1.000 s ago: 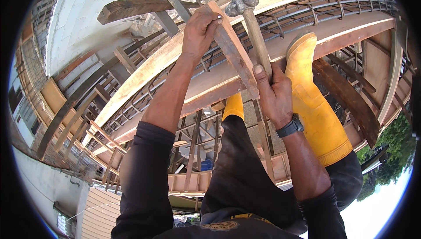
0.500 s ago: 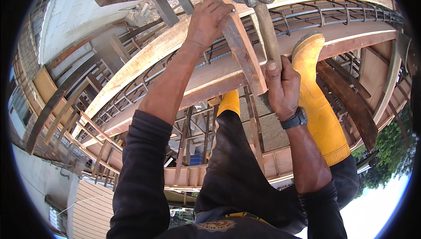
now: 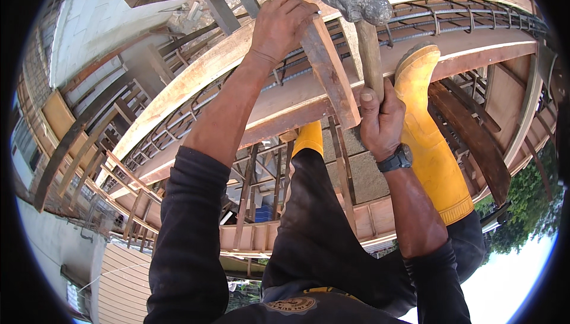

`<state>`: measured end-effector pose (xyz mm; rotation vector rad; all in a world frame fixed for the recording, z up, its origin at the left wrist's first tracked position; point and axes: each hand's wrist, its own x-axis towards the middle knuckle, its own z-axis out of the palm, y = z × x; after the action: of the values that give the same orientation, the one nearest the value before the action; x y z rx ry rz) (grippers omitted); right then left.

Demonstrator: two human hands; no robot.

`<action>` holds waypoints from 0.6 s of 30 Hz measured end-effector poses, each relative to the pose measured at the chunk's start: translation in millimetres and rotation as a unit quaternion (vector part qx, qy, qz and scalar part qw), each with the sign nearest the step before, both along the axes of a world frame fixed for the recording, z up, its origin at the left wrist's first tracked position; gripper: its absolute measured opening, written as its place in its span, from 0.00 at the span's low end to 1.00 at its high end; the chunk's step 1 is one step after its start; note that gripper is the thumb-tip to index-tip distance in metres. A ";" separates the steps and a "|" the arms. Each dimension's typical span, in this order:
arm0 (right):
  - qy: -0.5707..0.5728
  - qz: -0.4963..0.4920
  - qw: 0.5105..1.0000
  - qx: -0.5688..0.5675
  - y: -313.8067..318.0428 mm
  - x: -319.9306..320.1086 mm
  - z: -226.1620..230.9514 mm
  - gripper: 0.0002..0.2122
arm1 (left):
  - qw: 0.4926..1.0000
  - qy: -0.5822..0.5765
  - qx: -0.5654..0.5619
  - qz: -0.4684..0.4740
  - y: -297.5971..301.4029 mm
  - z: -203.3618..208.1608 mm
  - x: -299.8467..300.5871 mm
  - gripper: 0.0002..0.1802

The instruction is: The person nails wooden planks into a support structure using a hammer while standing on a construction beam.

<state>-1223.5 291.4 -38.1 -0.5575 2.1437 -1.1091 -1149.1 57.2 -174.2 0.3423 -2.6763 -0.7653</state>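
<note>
My left hand [image 3: 284,27] is closed at the upper end of a short wooden board [image 3: 328,62]. A nail [image 3: 319,13] shows its pale head at the fingertips, against the board's edge. The board lies across a long curved formwork trough [image 3: 279,113]. In my right hand [image 3: 383,119] is a hammer [image 3: 371,57], held by its wooden handle with the thumb along it. Its worn metal head is up beyond the hand, to the right of the nail and apart from it.
Steel reinforcing bars [image 3: 436,18] run inside the trough between its wooden sides. My yellow rubber boots [image 3: 436,140] are on and below the formwork. Dark timbers [image 3: 472,140] stick out at the right. Gaps between supports [image 3: 244,199] open to a lower level.
The hammer's head has shifted right and looks larger, moving away from the nail. My left hand stays at the board's upper end with barely any shift.
</note>
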 end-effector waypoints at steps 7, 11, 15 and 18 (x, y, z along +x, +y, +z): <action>0.021 0.043 0.997 0.060 7.0 0.5 -17.8 0.20 | 1.000 -0.016 0.008 0.022 6.3 4.4 -0.7 0.07; 0.045 0.039 0.995 0.077 8.2 9.4 -24.2 0.19 | 1.000 -0.006 0.011 0.026 6.4 1.0 2.1 0.07; 0.006 0.004 0.999 0.044 4.0 5.7 -15.7 0.19 | 0.999 0.019 0.034 0.036 6.8 2.2 -1.1 0.08; 0.025 0.003 1.000 -0.013 11.3 11.1 -24.1 0.21 | 0.999 0.025 0.024 0.034 6.0 2.7 -3.0 0.07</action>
<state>-1212.4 302.7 -62.3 -0.6078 2.1718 -1.1324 -1152.1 63.2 -171.5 0.4187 -2.5884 -0.8086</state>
